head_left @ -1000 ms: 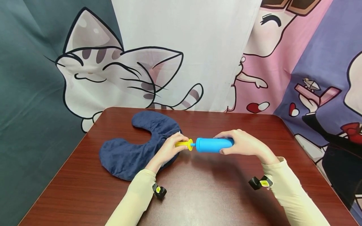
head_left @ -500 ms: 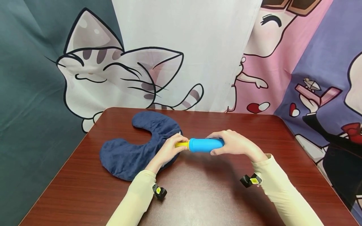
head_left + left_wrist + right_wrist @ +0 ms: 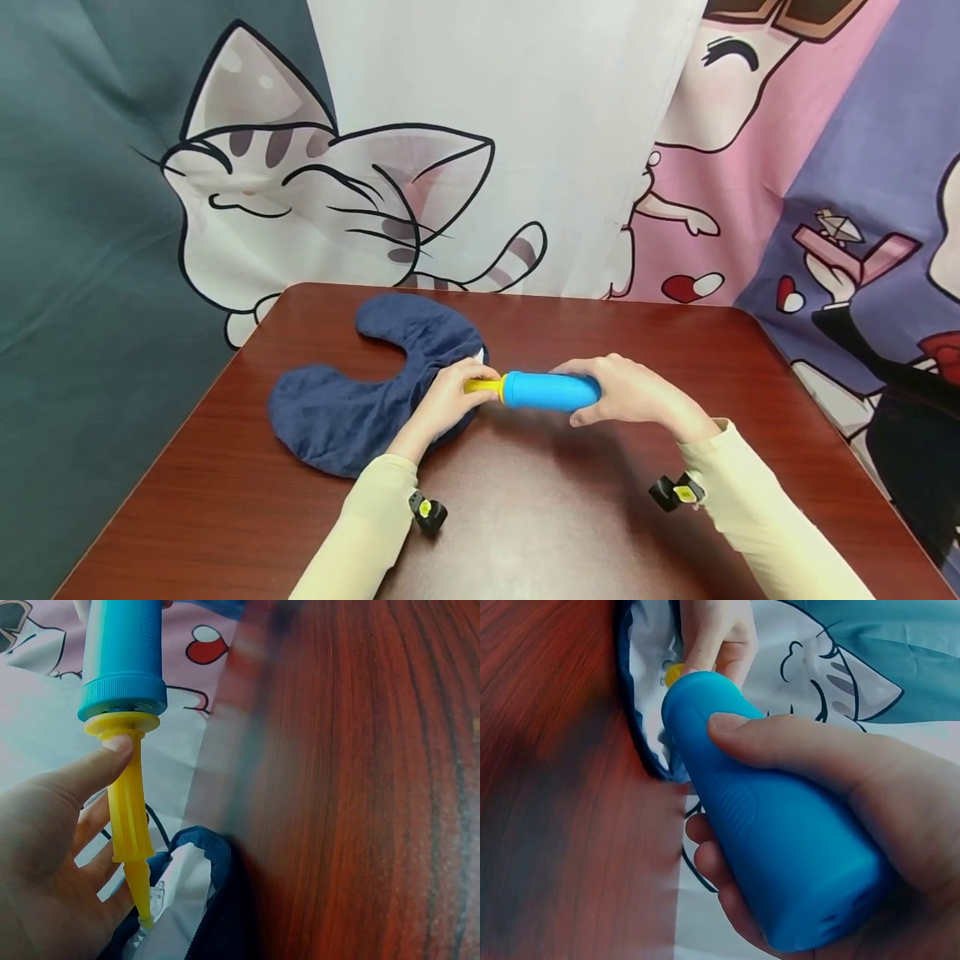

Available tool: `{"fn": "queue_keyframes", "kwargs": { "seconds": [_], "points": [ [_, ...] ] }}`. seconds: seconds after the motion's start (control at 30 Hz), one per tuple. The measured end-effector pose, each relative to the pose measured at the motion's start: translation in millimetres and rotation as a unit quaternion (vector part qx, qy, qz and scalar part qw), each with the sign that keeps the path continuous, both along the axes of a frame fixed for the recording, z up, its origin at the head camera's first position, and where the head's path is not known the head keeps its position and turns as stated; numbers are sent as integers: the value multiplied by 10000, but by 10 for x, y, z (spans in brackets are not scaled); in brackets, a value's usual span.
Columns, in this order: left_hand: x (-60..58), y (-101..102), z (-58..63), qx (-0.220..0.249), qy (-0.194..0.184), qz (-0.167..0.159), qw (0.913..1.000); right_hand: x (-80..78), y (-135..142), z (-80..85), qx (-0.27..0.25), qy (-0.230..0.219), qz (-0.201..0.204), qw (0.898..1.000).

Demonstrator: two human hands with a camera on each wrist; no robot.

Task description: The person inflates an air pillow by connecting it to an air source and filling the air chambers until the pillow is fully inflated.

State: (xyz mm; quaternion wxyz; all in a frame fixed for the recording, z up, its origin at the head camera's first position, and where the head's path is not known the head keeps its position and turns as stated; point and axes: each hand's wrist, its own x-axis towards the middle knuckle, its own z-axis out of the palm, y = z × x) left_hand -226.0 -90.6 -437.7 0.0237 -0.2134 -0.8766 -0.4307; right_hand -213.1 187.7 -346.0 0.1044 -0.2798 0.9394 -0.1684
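Observation:
My right hand (image 3: 637,392) grips the blue barrel of a hand air pump (image 3: 551,392), thumb along its side in the right wrist view. The pump lies level, its barrel up against the yellow flange. With thumb and fingers my left hand (image 3: 444,398) pinches the yellow nozzle (image 3: 129,814). In the left wrist view the nozzle's tip meets a clear valve (image 3: 156,898) inside the unzipped cover of a navy neck pillow (image 3: 337,421). How deep the tip sits cannot be told. The pillow looks flat, with white lining (image 3: 187,874) showing at the opening.
A dark red wooden table (image 3: 525,517) carries the pillow on its left half. Behind it hangs a cloth backdrop (image 3: 570,125) with cartoon animals. Small black cameras (image 3: 429,512) are strapped to both wrists.
My right hand has slid the blue barrel left, covering the blue rod that showed beside the yellow flange a second ago. My left hand keeps its hold on the nozzle; the head view has shifted slightly.

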Motion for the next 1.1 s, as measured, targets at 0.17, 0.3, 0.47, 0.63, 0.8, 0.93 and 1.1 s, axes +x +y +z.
{"fn": "queue_keyframes", "kwargs": {
  "seconds": [0.17,0.3,0.47,0.63,0.8,0.93,1.1],
  "points": [
    [23,58,7,-30,157,111,9998,10,46,16,-49,-37,21,10000],
    [63,66,-12,-44,110,276,9995,-7,57,-10,-86,-13,183,9998],
    [88,49,-12,-97,63,333,9994,-19,54,-27,-149,-2,325,9994],
    [95,17,22,-307,203,301,9989,4,100,13,-239,-87,324,9991],
    [113,-12,60,-390,131,225,9989,72,248,111,-284,-185,319,9989],
    [118,4,72,-372,220,168,9989,160,407,232,-315,-184,281,9989],
    [118,5,49,-333,213,162,9991,283,557,338,-229,-157,180,9995]
  ]
}}
